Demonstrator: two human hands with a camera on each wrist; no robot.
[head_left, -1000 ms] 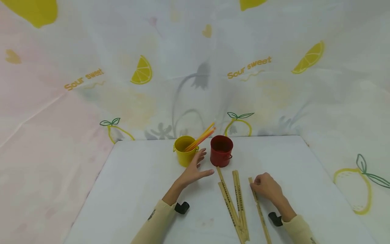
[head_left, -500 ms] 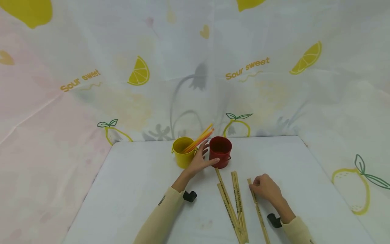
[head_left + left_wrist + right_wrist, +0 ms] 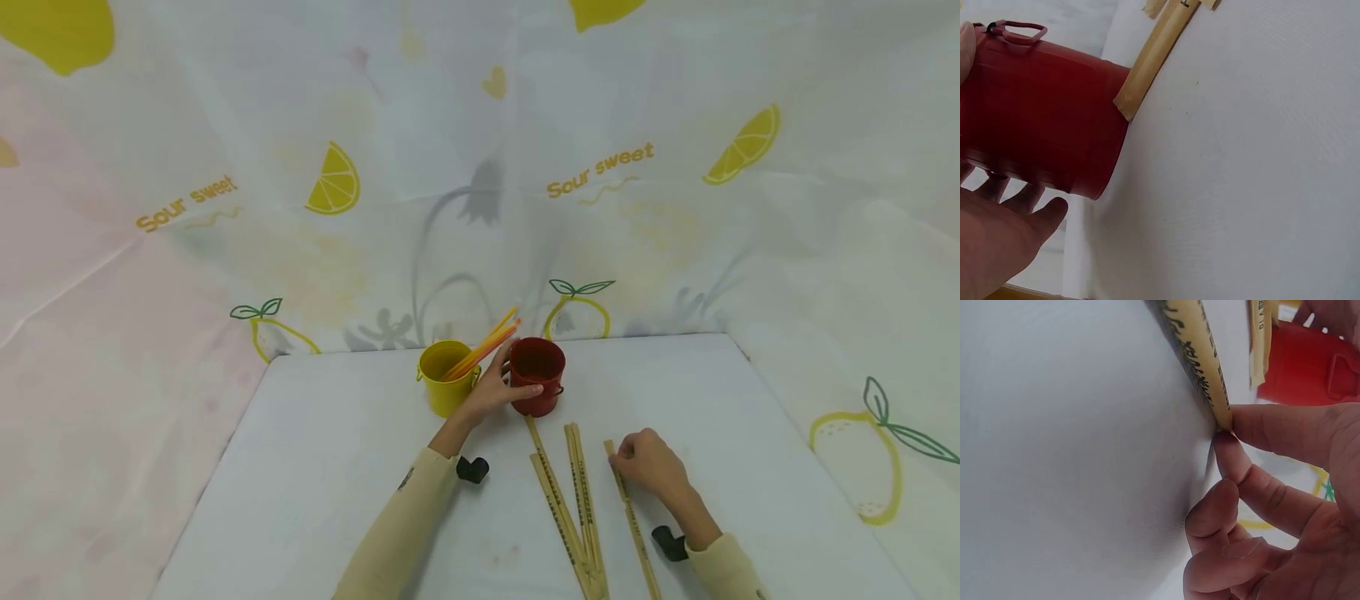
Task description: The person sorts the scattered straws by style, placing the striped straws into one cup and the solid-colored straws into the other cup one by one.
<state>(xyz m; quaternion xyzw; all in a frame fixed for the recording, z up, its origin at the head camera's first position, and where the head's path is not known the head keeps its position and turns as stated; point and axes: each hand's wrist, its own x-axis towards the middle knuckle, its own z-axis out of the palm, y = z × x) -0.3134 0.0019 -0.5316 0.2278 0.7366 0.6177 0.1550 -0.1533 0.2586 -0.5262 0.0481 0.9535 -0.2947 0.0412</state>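
Note:
My left hand (image 3: 489, 393) holds the small red bucket (image 3: 538, 375) from its left side. The thumb lies across the front, and the other fingers pass behind the wall, partly hidden. In the left wrist view the red bucket (image 3: 1041, 119) has a wire handle, and one fingertip stands off its base. Further right, my right hand (image 3: 652, 467) pinches the far end of a slim paper-wrapped stick (image 3: 633, 525) between thumb and index finger. Black print runs along its tan wrapper (image 3: 1200, 356) in the right wrist view, and the end touches the white surface.
Left of the red bucket stands a yellow bucket (image 3: 442, 392) with several orange and yellow sticks (image 3: 483, 350) leaning out. Several more paper-wrapped sticks (image 3: 581, 492) lie between my hands. A lemon-print cloth (image 3: 480, 167) hangs behind the white table (image 3: 322, 483).
My left hand has moved right and forward from beside the yellow bucket to the red bucket and taken hold of it. My right hand keeps pinching the wrapped stick.

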